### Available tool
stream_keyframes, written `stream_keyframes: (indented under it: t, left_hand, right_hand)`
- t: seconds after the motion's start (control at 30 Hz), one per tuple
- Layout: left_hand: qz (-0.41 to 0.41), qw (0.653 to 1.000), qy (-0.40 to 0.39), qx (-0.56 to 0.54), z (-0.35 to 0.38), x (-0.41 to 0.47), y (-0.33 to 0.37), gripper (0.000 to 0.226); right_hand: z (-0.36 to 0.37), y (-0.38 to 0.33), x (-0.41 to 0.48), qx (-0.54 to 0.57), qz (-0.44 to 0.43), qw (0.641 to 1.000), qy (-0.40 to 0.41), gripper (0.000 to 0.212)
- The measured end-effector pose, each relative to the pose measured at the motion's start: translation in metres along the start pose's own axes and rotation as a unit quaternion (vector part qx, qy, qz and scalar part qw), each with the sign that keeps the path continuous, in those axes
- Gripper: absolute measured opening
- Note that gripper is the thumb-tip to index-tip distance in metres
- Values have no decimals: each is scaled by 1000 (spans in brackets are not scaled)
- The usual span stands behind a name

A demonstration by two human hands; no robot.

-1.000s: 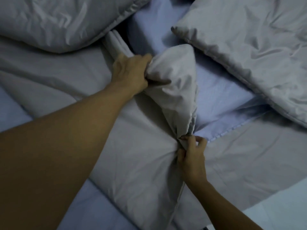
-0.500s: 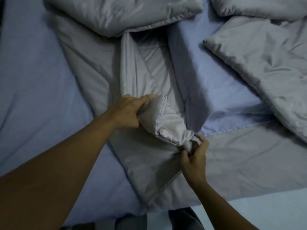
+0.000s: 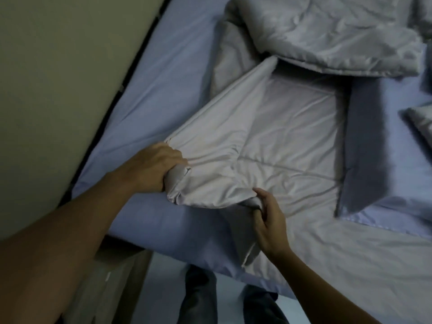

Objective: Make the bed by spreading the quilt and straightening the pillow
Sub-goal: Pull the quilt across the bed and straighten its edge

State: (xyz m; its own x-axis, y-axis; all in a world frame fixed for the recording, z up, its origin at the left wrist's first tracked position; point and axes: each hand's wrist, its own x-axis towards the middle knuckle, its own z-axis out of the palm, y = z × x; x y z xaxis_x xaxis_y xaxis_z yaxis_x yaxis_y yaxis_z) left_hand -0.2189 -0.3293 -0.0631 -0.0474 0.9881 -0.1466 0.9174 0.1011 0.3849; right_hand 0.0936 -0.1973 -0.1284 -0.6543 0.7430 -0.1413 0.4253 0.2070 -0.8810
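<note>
Grey quilt (image 3: 268,141) bunched at near left corner of bed (image 3: 163,85), over blue sheet. Left hand (image 3: 152,168) fisted on quilt corner; right hand (image 3: 268,220) fingers clamped on fold just beside. Pillow (image 3: 327,31) far right.

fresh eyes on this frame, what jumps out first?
Both hands gripping the grey quilt at the near corner of the bed: the left hand bunches its edge, the right hand pinches a fold beside it. Beyond them, the rest of the quilt lies heaped at the top, with blue sheet bare along the left, next to the wall.
</note>
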Motion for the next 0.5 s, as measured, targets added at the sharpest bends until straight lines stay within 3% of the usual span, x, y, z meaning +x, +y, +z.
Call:
stream_keyframes:
  t: [0.03,0.1,0.23,0.33,0.43,0.5]
  left_hand:
    - [-3,1000,8,10,-3,-17,-14,39]
    - [-21,999,28,32,-7,-51,-47,16]
    - [-81,989,115,36,-5,-112,-129,32]
    - [-151,977,150,27,-7,-156,-184,46]
    - [-121,984,126,32,-6,-195,-216,65]
    - [-111,987,111,39,6,-212,-224,60]
  right_hand:
    - [17,-5,1,-11,-6,1000,-3,48]
    - [53,-15,5,-24,9,1000,-4,54]
    - [120,-38,20,-85,55,994,-39,25]
    - [165,-49,22,-125,9,980,-152,30]
    - [205,-62,16,-161,-99,950,-250,34]
    - [227,-60,10,-160,-137,935,-286,39]
